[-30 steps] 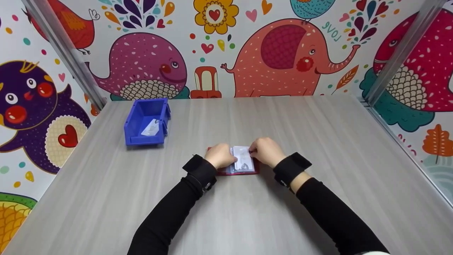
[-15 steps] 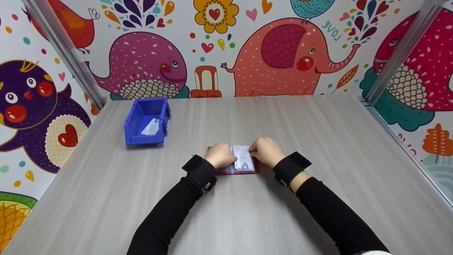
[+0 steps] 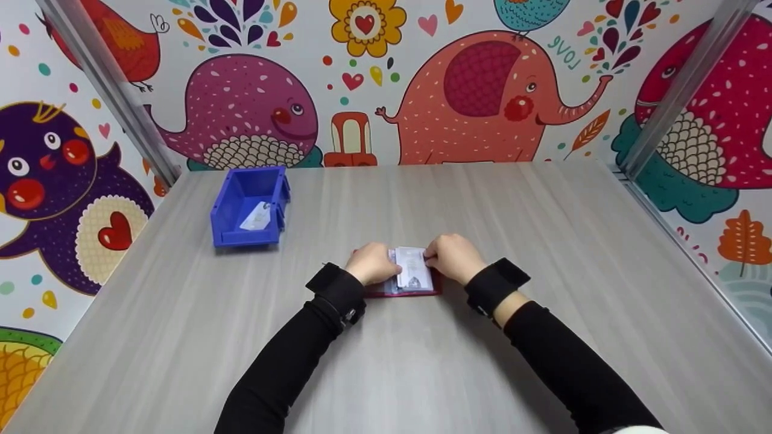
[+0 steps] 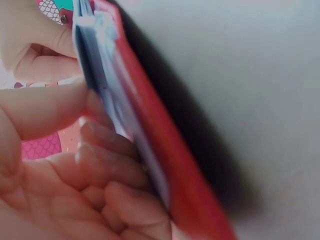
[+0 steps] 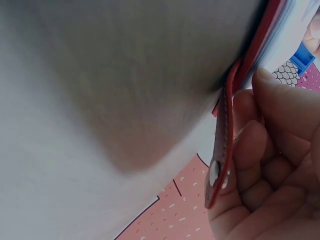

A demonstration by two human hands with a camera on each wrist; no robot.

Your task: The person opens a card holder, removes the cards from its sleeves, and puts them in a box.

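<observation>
At the middle of the surface (image 3: 386, 374), in the head view, the wallet (image 3: 436, 282) lies open, a white card (image 3: 413, 265) face up; the left hand (image 3: 371, 264) and right hand (image 3: 455, 258) flank it, seemingly to hold it flat. The bin (image 3: 246, 239) stands apart, clear of both arms.

In the left wrist view, thumb and curled fingers (image 4: 117, 165) pinch the sleeves (image 4: 86, 47).

In the right wrist view, thumb and fingers pinch the wallet's edge, the strap (image 5: 225, 125) hanging beside them.

Red card holder (image 4: 162, 135) open on tbl (image 3: 386, 374), white card (image 3: 414, 268) at R, snap strap (image 5: 223, 130) undone.
</observation>
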